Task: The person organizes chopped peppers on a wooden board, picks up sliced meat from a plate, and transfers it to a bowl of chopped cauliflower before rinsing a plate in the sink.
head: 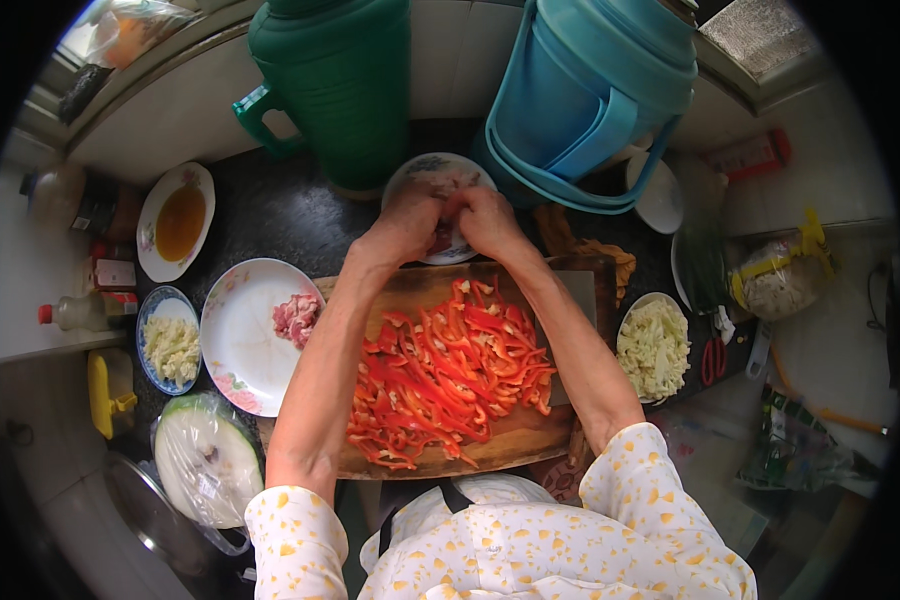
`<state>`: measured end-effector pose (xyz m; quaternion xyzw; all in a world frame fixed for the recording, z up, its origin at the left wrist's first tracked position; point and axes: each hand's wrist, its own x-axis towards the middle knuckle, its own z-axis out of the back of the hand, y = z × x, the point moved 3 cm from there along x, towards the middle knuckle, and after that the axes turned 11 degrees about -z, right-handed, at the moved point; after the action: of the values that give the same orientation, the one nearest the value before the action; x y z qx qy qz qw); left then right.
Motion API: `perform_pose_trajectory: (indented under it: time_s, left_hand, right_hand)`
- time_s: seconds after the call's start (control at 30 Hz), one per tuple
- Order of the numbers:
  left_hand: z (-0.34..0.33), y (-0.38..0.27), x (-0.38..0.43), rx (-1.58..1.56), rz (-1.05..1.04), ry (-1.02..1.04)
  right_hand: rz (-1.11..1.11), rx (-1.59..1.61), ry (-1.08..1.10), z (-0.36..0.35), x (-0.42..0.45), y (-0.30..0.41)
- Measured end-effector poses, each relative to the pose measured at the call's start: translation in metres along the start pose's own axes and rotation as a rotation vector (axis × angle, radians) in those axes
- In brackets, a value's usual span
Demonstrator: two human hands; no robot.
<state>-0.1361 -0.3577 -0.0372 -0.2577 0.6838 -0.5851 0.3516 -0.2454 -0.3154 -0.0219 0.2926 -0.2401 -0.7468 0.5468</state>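
Beyond the wooden chopping board [510,450], both hands are together over a patterned plate [465,253] that holds raw meat [450,180]. My left hand [411,225] and my right hand [486,217] grip the meat, and a dark red piece shows between them. Some of the fingertips are hidden in it. Sliced red peppers [450,375] cover much of the board beneath my forearms. A cleaver blade [570,300] lies flat at the board's right side. Left of the board, a white floral plate [247,352] bears a small heap of raw meat [297,319].
A green thermos [337,90] and a light-blue thermos jug [585,97] stand close behind the hands. Bowls of chopped pale vegetable [171,349] [652,349] flank the board. A plate of brown liquid [184,223], wrapped winter melon [206,457] and red-handled scissors [712,360] are further out.
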Motion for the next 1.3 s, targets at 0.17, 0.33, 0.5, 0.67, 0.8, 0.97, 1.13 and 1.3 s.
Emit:
perform_pose_trajectory:
  time_s: [0.17, 0.33, 0.5, 0.67, 0.8, 0.97, 1.13, 1.3]
  left_hand:
    - [0.024, -0.033, -0.042, 0.837, -0.580, 0.175]
    - [0.085, -0.056, -0.125, 0.618, -0.344, -0.280]
    - [0.128, -0.046, -0.195, 0.669, -0.173, -0.510]
    - [0.124, -0.031, -0.212, 0.850, -0.084, -0.369]
    - [0.111, -0.022, -0.208, 0.816, -0.057, -0.344]
    - [0.112, -0.008, -0.210, 0.647, -0.093, -0.427]
    - [0.119, 0.002, -0.222, 0.272, -0.107, -0.527]
    - [0.117, -0.009, -0.229, -0.227, 0.051, -0.511]
  right_hand:
    - [-0.203, 0.416, 0.099, 0.005, 0.000, -0.006]
    - [-0.102, 0.616, 0.156, 0.004, -0.034, 0.044]
    - [0.230, 0.315, 0.344, -0.036, -0.067, 0.102]
    - [0.457, -0.111, 0.383, -0.087, -0.087, 0.142]
    - [0.538, -0.337, 0.303, -0.113, -0.096, 0.155]
    - [0.568, -0.603, 0.293, -0.125, -0.102, 0.163]
    - [0.456, -0.328, 0.386, -0.133, -0.095, 0.163]
    - [0.224, 0.049, 0.566, -0.125, -0.086, 0.158]
